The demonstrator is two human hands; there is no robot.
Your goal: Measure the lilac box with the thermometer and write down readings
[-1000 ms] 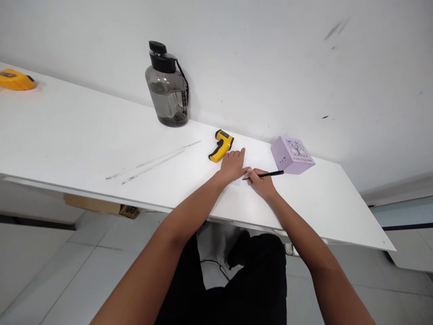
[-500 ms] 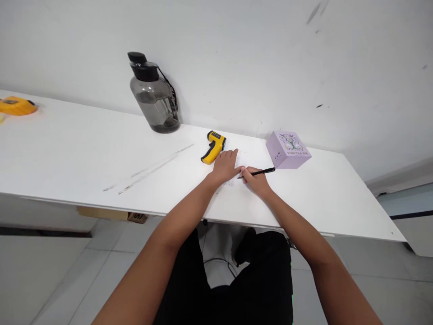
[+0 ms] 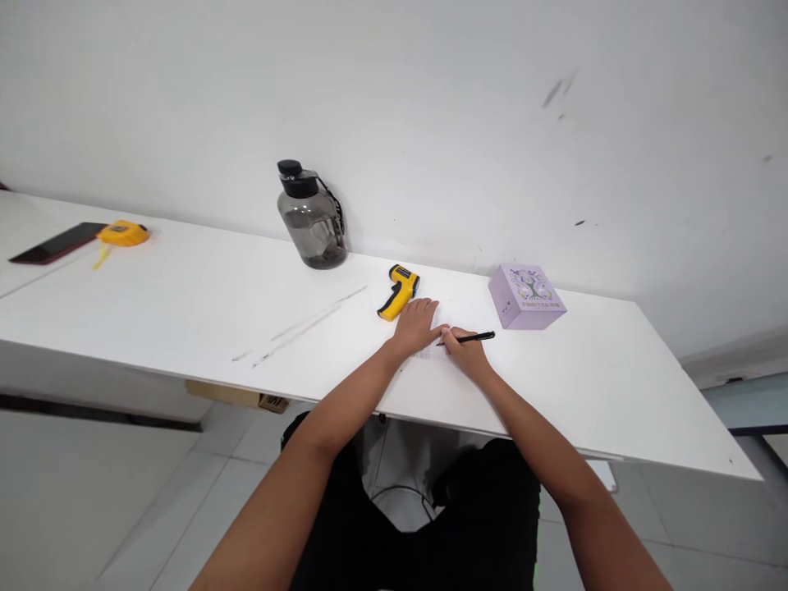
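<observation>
Between the thumb and fingers of my right hand (image 3: 466, 353) is a black pen (image 3: 477, 336), its tip down at a white sheet of paper (image 3: 452, 313) that barely stands out from the table. Faint marks show on the paper near the tip. My left hand (image 3: 417, 327) lies flat on the sheet, fingers stretched out, its thumb close to the right hand. Just beyond its fingers rests a yellow and black infrared thermometer gun (image 3: 400, 292). A light purple tea box (image 3: 528, 297) stands to the right, behind the pen.
On the white table (image 3: 203, 304), a grey water bottle (image 3: 313, 220) with a black lid stands by the wall. Further left lie a yellow tape measure (image 3: 124, 233) and a dark flat object (image 3: 58, 244). The table's front edge runs above my legs.
The view has shifted, bringing the dark flat object and more of the tape measure into sight at left. Both hands keep nearly the same pose over the paper, the pen still held.
</observation>
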